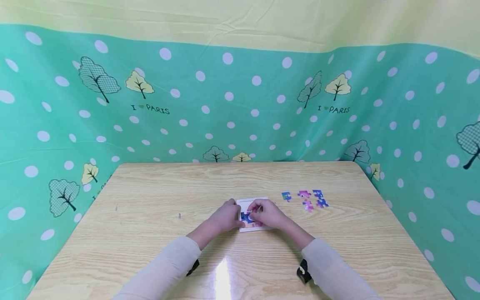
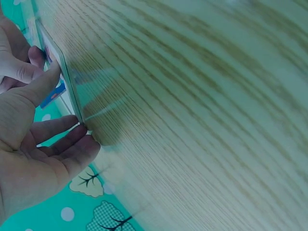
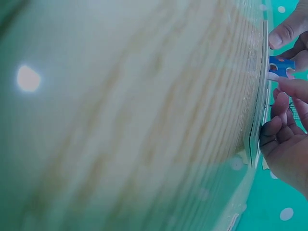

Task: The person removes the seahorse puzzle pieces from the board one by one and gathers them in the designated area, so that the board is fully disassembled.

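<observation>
A white-rimmed puzzle tray (image 1: pixel 252 199) lies on the table in front of the person, with blue and pink puzzle pieces in its near part. Along its left side my left hand (image 1: pixel 227 216) holds the tray; in the left wrist view the thumb (image 2: pixel 49 79) presses the rim and the other fingers curl at a corner. Over the tray, my right hand (image 1: pixel 268 213) pinches a small puzzle piece, largely hidden by the fingers. A blue piece (image 3: pixel 280 65) with a rounded notch shows between both hands in the right wrist view.
Right of the tray lie several loose pieces: a blue-green piece (image 1: pixel 286 196), pink pieces (image 1: pixel 304 194) and dark blue pieces (image 1: pixel 321 202). The wooden table (image 1: pixel 168 183) meets a green dotted curtain (image 1: pixel 210 96) at the back and sides.
</observation>
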Demonstrator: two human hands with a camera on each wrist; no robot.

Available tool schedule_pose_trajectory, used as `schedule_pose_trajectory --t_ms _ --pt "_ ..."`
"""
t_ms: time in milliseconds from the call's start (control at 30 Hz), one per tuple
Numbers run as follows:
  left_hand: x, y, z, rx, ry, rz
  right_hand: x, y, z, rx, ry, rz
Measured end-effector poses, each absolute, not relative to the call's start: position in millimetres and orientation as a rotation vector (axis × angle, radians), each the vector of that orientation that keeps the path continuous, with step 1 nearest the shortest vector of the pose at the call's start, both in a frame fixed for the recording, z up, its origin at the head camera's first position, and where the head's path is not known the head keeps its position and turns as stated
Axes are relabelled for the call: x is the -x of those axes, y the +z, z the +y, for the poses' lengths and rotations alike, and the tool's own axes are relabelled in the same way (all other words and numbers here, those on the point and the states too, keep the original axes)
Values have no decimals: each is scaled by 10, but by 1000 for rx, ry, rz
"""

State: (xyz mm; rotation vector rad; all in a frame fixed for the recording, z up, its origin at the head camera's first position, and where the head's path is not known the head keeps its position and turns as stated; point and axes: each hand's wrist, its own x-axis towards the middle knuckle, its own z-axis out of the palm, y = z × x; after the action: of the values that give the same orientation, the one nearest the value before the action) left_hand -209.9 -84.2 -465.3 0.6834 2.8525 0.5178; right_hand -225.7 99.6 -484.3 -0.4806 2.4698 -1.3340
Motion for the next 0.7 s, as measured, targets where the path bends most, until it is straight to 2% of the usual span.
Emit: schedule_pose_trajectory --t_ms 700 --pt "2115 -4685 -851 -692 501 2863 2258 -4862 983 501 -1389 2484"
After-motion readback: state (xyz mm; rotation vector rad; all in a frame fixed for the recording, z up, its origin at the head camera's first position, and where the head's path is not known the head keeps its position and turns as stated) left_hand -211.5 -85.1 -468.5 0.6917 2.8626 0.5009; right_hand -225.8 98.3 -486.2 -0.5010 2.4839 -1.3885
